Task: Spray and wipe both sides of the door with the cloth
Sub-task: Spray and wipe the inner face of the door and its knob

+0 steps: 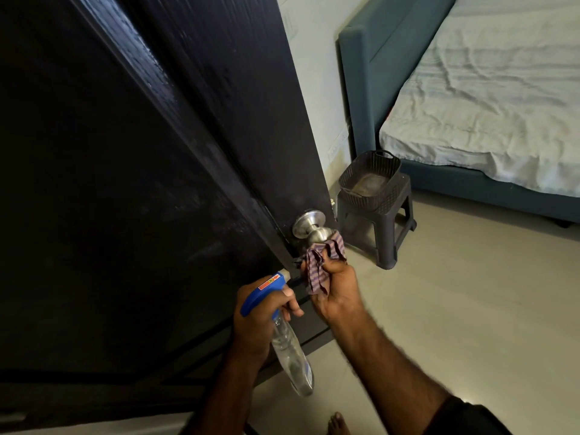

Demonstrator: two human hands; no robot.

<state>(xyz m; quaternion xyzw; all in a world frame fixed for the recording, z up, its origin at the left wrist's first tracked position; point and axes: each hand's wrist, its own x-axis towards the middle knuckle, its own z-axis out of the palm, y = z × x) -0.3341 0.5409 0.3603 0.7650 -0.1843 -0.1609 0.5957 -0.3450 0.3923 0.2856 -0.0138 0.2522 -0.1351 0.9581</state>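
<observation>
Striped cloth (320, 265) bunched inside right hand's (337, 293) fingers (332, 262).

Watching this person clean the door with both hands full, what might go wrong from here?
The door stands open and free, so pressing the cloth by the knob may swing it away. The left hand holds the spray bottle tilted beside the right hand; a stray squeeze could wet the floor near the bare foot.
</observation>
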